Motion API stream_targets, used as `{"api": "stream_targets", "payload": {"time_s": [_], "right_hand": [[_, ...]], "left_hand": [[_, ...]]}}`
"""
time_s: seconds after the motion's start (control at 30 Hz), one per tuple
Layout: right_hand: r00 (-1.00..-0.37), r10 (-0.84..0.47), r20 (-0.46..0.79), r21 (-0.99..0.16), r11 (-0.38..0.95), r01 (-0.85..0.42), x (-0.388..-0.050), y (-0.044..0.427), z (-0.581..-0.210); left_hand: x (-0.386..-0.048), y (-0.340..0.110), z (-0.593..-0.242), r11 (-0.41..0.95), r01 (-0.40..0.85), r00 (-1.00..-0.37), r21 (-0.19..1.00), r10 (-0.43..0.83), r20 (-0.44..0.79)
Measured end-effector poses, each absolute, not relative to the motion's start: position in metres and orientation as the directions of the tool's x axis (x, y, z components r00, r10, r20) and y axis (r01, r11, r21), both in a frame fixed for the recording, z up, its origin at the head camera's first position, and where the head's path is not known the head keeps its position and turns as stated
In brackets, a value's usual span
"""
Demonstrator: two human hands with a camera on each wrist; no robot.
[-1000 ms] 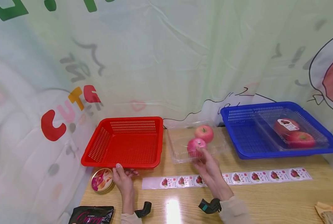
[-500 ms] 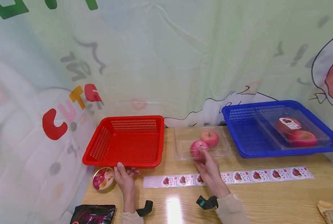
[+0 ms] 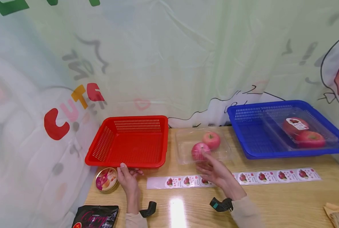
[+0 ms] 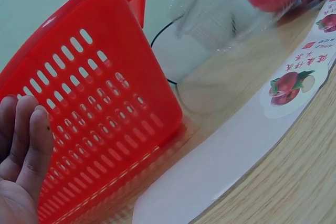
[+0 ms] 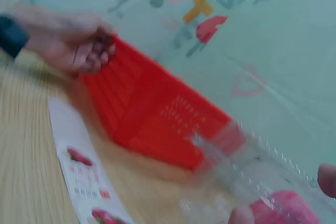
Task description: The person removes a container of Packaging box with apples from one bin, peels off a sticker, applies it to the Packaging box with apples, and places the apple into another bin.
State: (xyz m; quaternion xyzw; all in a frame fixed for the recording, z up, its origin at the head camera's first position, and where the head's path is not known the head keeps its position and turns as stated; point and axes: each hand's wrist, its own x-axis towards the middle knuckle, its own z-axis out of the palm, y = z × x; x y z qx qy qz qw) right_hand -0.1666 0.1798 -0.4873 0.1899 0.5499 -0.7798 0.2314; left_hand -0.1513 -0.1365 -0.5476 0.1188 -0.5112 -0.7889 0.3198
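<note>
A clear plastic container (image 3: 183,152) stands mid-table with two red apples (image 3: 211,140) inside it. My right hand (image 3: 219,175) is at its front edge, fingers spread, the thumb near the closer apple. In the right wrist view its fingertips (image 5: 241,216) show apart beside the blurred container; contact cannot be told. To the left, my left hand (image 3: 129,185) holds the front rim of the empty red basket (image 3: 138,150), thumb above and fingers below. The left wrist view shows these fingers (image 4: 37,150) against the basket's slotted wall (image 4: 105,108).
A blue basket (image 3: 250,142) at right holds a clear container with two apples and a label (image 3: 297,123). A sticker strip (image 3: 272,178) crosses the table in front. A round tin (image 3: 106,179) and black packet (image 3: 96,217) lie left, another packet (image 3: 337,217) at far right.
The lid or upper part of the clear container has come down over the apples since a second ago. My right fingers have spread, and the container sits slightly further left than half a second ago.
</note>
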Motion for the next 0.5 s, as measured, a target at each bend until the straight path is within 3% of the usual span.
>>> {"api": "stream_targets", "payload": {"time_s": [0.1,0.33,0.5], "right_hand": [[-0.819,-0.182,-0.544,-0.768,-0.284,0.574,-0.1678,0.1856,-0.4865],[-0.833,-0.222,-0.506,-0.664,-0.516,0.541,-0.1671,0.1847,-0.4856],[-0.822,-0.221,-0.526,-0.695,-0.445,0.564,-0.1644,0.1875,-0.4888]], "left_hand": [[-0.1513,-0.1377,-0.5473,-0.275,0.389,-0.764,0.879,-0.63,0.141],[-0.1517,-0.1373,-0.5471,-0.291,0.375,-0.766,0.88,-0.633,0.117],[-0.1509,-0.1355,-0.5466,-0.293,0.354,-0.77,0.888,-0.631,0.099]]}}
